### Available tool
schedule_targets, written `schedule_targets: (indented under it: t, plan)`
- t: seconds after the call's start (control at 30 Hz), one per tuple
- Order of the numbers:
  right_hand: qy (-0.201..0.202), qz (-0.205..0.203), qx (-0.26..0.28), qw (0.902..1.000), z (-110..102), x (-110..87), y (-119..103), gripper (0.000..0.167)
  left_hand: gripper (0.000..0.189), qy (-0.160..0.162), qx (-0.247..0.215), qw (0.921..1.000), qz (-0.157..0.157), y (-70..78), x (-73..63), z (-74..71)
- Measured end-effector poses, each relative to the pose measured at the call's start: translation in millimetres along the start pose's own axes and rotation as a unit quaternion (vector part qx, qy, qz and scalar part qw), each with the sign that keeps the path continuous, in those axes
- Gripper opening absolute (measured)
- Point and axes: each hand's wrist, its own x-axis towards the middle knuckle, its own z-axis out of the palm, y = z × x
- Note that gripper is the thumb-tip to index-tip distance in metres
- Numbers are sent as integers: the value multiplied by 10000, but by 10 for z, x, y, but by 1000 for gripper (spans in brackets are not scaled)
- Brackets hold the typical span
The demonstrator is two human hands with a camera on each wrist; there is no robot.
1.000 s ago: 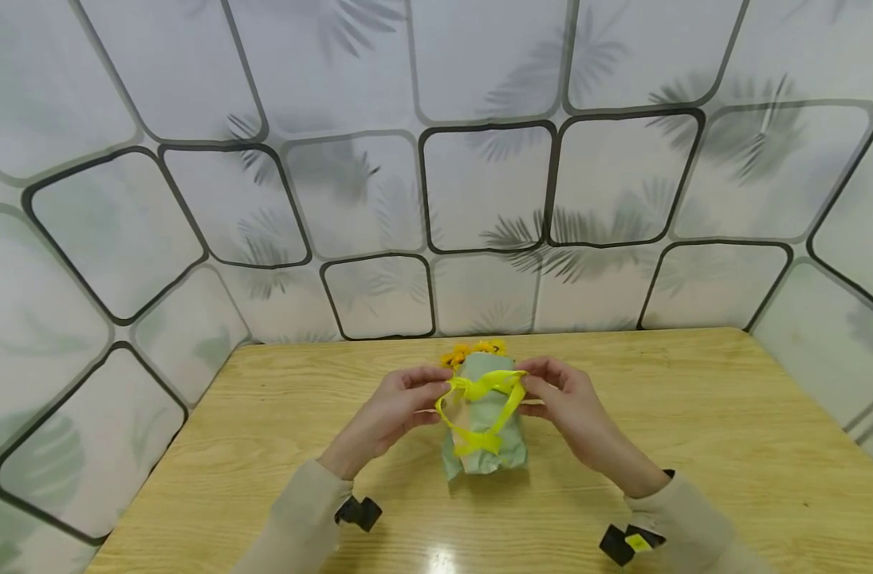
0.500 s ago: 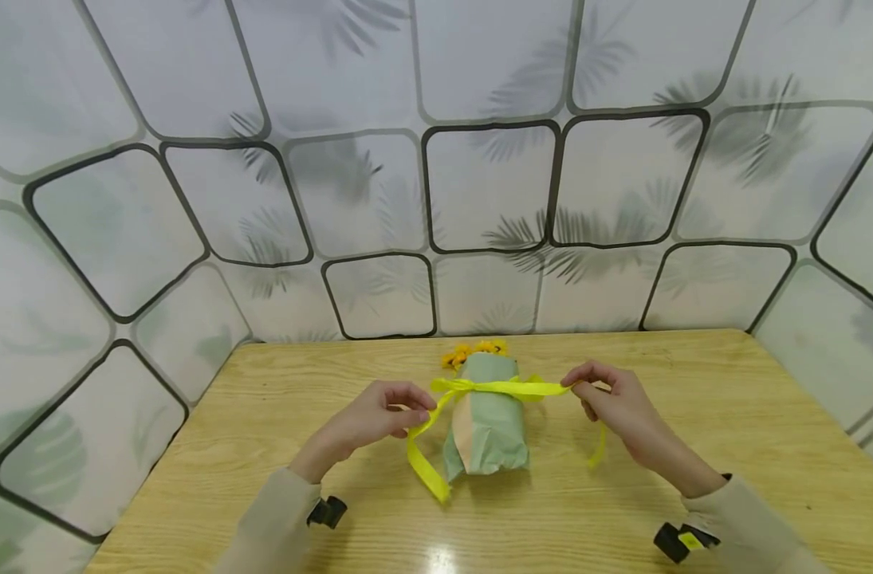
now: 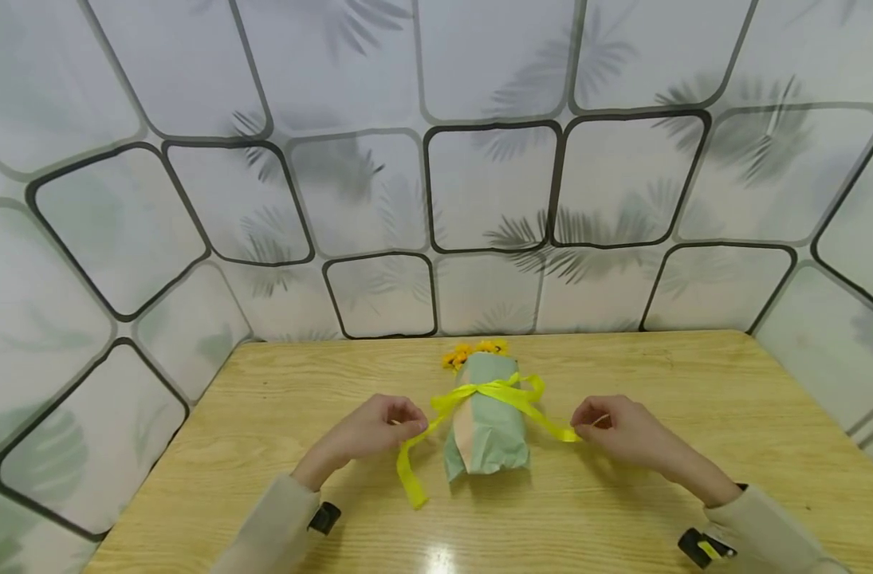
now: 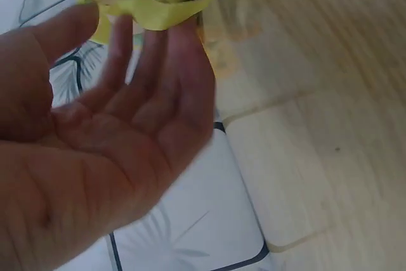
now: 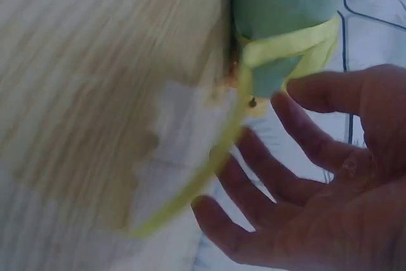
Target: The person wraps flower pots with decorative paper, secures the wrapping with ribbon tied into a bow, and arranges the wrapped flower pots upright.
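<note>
A small bouquet wrapped in pale green and peach paper [image 3: 497, 434] lies on the wooden table in the head view, its yellow-orange flowers [image 3: 462, 355] poking out at the far end. Around the wrapping runs a yellow ribbon [image 3: 504, 392], knotted at the front with a loop standing out on the right. My left hand [image 3: 371, 434] pinches the left part of the ribbon, whose tail hangs below the fingers. On the other side my right hand [image 3: 626, 430] pinches the ribbon's right end between thumb and fingers. Both wrist views show ribbon [image 4: 162, 14] at the fingertips.
The wooden table [image 3: 292, 391] extends to both sides of the bouquet. A pale wall covering [image 3: 493, 191] with dark outlined shapes and leaf prints rises behind the table and at its sides. Dark wrist devices [image 3: 324, 518] sit at both sleeves.
Both hands have drawn apart from close beside the bouquet, pulling the ribbon outward. In the last half second the hands have lowered, and a loop has come into view on the right.
</note>
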Motion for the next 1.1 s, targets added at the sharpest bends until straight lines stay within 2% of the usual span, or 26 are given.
schedule_targets:
  t: [0.1, 0.2, 0.33, 0.43, 0.53, 0.67, 0.8, 0.9, 1.0, 1.1]
  plan:
    - [320, 6, -64, 9995, 13, 38, -101, 18, 30, 554, 165, 9980, -253, 52, 40, 9]
    - [509, 65, 108, 9986, 56, 105, -241, 28, 44, 712, 39, 9967, -382, 114, 111, 45]
    - [359, 279, 525, 9976, 177, 242, -398, 40, 59, 435, -214, 9977, -482, 160, 226, 123]
    - [210, 518, 744, 9957, 275, 344, -458, 44, 54, 91, -551, 9970, -527, 170, 306, 171]
    - [38, 900, 1073, 9901, 340, 404, -472, 45, 46, -211, -1008, 9932, -545, 167, 368, 196]
    - [-216, 1221, 1493, 9810, 347, 433, -464, 48, 39, -408, -1395, 9869, -695, 133, 412, 198]
    - [-518, 1387, 1546, 9768, 324, 461, -445, 56, 38, -767, -1698, 9785, -881, 97, 460, 187]
    - [-781, 1465, 1559, 9737, 324, 480, -428, 69, 39, -998, -1944, 9709, -980, 57, 495, 173]
    - [-1003, 1377, 1641, 9716, 333, 480, -414, 76, 36, -1107, -2130, 9646, -1091, 27, 522, 156]
    - [-1137, 1265, 1756, 9697, 344, 478, -403, 74, 36, -1215, -2231, 9601, -1173, 31, 540, 144]
